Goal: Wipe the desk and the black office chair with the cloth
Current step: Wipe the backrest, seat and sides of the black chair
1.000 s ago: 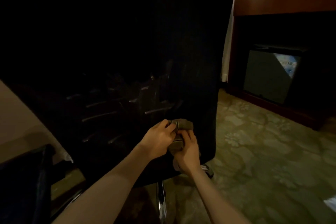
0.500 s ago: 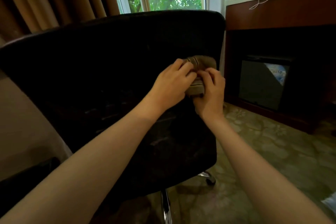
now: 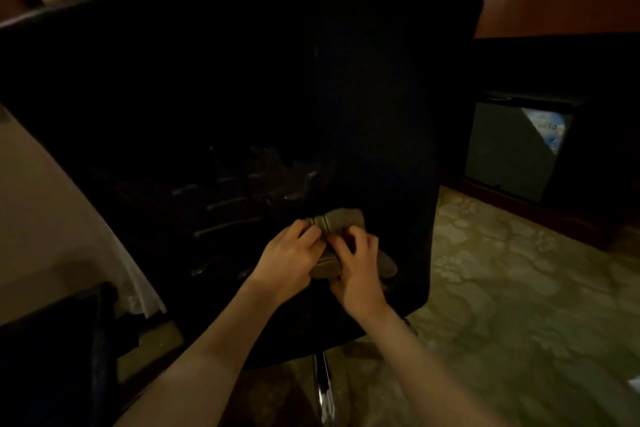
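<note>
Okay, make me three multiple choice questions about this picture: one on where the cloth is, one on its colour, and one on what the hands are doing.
1. Where on the black office chair is the cloth?
A) near the top edge of the backrest
B) low on the backrest, right of the middle
C) at the backrest's far left edge

2. What colour is the cloth?
A) bright blue
B) white
C) grey-brown

3. What are the left hand and the right hand doing?
A) both grip the cloth
B) only the left grips it
C) neither touches it

Answers:
1 B, the cloth lies against the lower backrest, right of the middle.
2 C, its folds look dull grey-brown.
3 A, fingers of both hands curl on it.
</note>
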